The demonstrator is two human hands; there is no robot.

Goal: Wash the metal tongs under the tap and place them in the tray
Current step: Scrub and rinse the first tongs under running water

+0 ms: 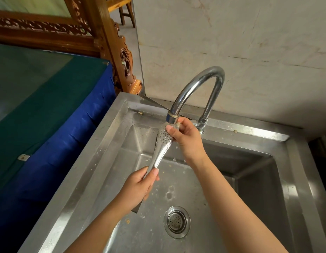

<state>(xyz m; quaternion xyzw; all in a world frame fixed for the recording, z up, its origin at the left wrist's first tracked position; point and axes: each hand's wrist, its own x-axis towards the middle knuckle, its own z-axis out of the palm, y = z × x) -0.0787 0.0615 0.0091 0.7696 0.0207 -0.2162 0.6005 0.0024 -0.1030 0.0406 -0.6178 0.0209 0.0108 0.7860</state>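
The metal tongs (161, 145) slant over the steel sink (103, 147), their perforated head right under the spout of the curved chrome tap (198, 83). Water runs from the spout onto the head. My left hand (138, 189) grips the handle end low down, with the hinge end poking out below the palm. My right hand (187, 139) pinches the perforated head, thumb on top and fingers behind it in the stream. No tray is in view.
The sink's round drain strainer (176, 221) lies below my arms, with food specks on the basin floor. A blue and green covered surface (49, 110) adjoins the sink on the left. Carved wooden furniture (111, 42) and a marble wall (231, 42) stand behind.
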